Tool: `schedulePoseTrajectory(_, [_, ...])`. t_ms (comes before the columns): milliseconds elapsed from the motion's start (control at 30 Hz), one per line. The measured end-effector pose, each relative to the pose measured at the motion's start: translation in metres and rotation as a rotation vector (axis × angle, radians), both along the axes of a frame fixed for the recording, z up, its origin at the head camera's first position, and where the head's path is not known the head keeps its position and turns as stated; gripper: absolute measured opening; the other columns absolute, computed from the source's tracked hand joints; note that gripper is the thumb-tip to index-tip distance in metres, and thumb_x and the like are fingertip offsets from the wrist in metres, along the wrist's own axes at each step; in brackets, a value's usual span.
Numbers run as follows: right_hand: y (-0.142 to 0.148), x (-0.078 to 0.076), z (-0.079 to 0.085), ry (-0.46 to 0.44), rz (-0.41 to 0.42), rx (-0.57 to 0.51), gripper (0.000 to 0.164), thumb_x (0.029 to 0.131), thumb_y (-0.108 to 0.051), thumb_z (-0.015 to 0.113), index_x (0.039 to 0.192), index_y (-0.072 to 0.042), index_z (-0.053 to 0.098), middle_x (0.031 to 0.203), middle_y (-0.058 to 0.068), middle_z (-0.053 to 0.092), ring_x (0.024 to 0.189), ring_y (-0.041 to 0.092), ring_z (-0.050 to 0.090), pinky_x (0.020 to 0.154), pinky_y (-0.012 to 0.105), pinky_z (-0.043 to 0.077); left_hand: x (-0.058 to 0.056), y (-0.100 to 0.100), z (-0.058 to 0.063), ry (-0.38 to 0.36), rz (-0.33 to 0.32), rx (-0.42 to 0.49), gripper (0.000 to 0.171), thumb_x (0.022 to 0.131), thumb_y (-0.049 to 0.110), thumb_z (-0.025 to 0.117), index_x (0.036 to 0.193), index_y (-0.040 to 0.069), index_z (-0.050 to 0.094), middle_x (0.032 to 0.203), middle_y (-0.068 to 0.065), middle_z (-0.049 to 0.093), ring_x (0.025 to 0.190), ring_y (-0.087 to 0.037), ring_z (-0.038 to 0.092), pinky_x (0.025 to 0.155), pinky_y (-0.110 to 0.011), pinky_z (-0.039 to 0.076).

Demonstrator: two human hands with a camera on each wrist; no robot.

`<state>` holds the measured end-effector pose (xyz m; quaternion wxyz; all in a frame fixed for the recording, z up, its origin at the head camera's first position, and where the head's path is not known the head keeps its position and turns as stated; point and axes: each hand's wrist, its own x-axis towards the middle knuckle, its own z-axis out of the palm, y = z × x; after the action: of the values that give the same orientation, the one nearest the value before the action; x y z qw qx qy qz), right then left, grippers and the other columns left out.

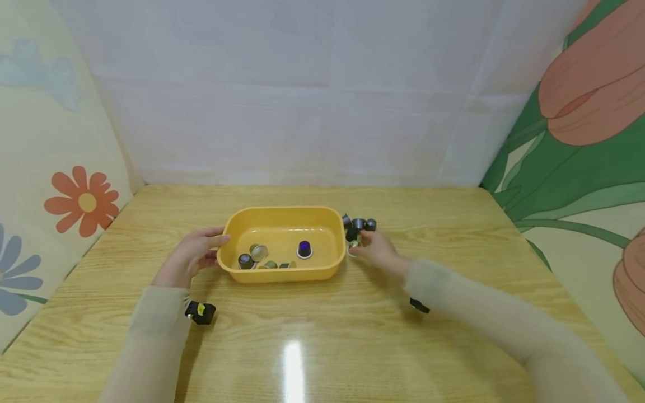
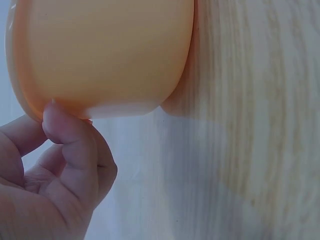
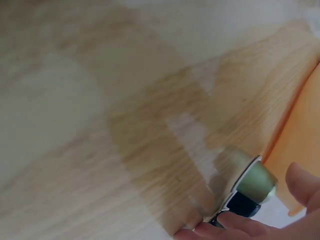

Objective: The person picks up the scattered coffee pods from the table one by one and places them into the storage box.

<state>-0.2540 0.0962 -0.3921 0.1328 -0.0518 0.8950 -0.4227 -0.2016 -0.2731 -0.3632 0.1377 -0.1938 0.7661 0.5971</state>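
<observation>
A yellow plastic tub (image 1: 282,275) stands on the table with several coffee capsules inside, among them a purple one (image 1: 304,249) and a dark one (image 1: 246,261). My left hand (image 1: 199,252) pinches the tub's rim at its left end, also seen in the left wrist view. Just past the tub's right end, my right hand (image 1: 380,254) reaches among loose capsules. In the right wrist view a green capsule (image 3: 257,182) and a dark capsule (image 3: 242,204) lie between thumb and fingers. The fingertips are by the dark one, while the thumb stands apart from the green one.
More dark capsules (image 1: 359,224) lie grouped behind my right hand, close to the tub's right wall. The wooden table (image 1: 242,347) ends at a white cloth backdrop (image 1: 302,112). Flower-printed panels flank both sides.
</observation>
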Motion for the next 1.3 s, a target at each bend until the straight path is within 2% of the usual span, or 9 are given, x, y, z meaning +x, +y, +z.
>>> schedulePoseTrajectory(300, [-0.005,-0.002,0.001,0.053,0.016,0.159,0.063,0.087,-0.022,0.074,0.138,0.005,0.048,0.141,0.020,0.047,0.131,0.037,0.042,0.110,0.046,0.031,0.000,-0.001,0.000,0.010,-0.010,0.012,0.061,0.101,0.020,0.054,0.152,0.003,0.026,0.120,-0.011,0.048,0.074,-0.012,0.053,0.064,-0.021,0.051])
schedulePoseTrajectory(533, [-0.006,-0.005,-0.001,0.075,0.017,0.215,0.057,0.087,-0.026,0.074,0.135,0.000,0.054,0.137,0.017,0.052,0.129,0.034,0.046,0.109,0.046,0.033,0.000,-0.001,-0.001,0.016,-0.016,0.010,0.061,0.101,0.020,0.054,0.152,0.002,0.026,0.128,-0.015,0.045,0.076,-0.013,0.053,0.065,-0.022,0.051])
schedulePoseTrajectory(667, [-0.004,-0.005,-0.002,0.086,0.026,0.225,0.054,0.089,-0.025,0.072,0.134,-0.002,0.056,0.137,0.016,0.053,0.129,0.035,0.046,0.108,0.046,0.033,0.000,-0.001,0.000,0.013,-0.012,0.012,0.061,0.101,0.021,0.054,0.153,0.003,0.027,0.127,-0.014,0.044,0.076,-0.013,0.052,0.065,-0.022,0.051])
schedulePoseTrajectory(800, [-0.003,-0.004,-0.002,0.077,0.025,0.205,0.051,0.089,-0.025,0.072,0.133,-0.003,0.057,0.137,0.016,0.053,0.129,0.035,0.046,0.108,0.047,0.034,0.001,-0.001,0.001,0.016,-0.018,0.018,0.061,0.101,0.020,0.054,0.153,0.002,0.026,0.124,-0.013,0.045,0.075,-0.013,0.052,0.064,-0.021,0.051])
schedulePoseTrajectory(1067, [0.001,-0.005,-0.002,0.063,0.023,0.145,0.050,0.089,-0.021,0.072,0.132,-0.002,0.058,0.134,0.016,0.055,0.127,0.035,0.047,0.106,0.046,0.036,0.001,-0.001,0.001,0.032,-0.022,0.036,0.061,0.101,0.018,0.054,0.152,0.000,0.025,0.108,-0.006,0.050,0.071,-0.011,0.053,0.062,-0.021,0.050])
schedulePoseTrajectory(1300, [0.004,-0.007,-0.004,-0.014,-0.016,0.057,0.050,0.088,-0.021,0.073,0.132,-0.004,0.058,0.134,0.017,0.055,0.126,0.034,0.048,0.105,0.046,0.037,0.001,-0.003,0.000,0.033,-0.023,0.045,0.062,0.101,0.020,0.054,0.152,0.001,0.025,0.102,-0.002,0.053,0.071,-0.011,0.054,0.063,-0.022,0.051])
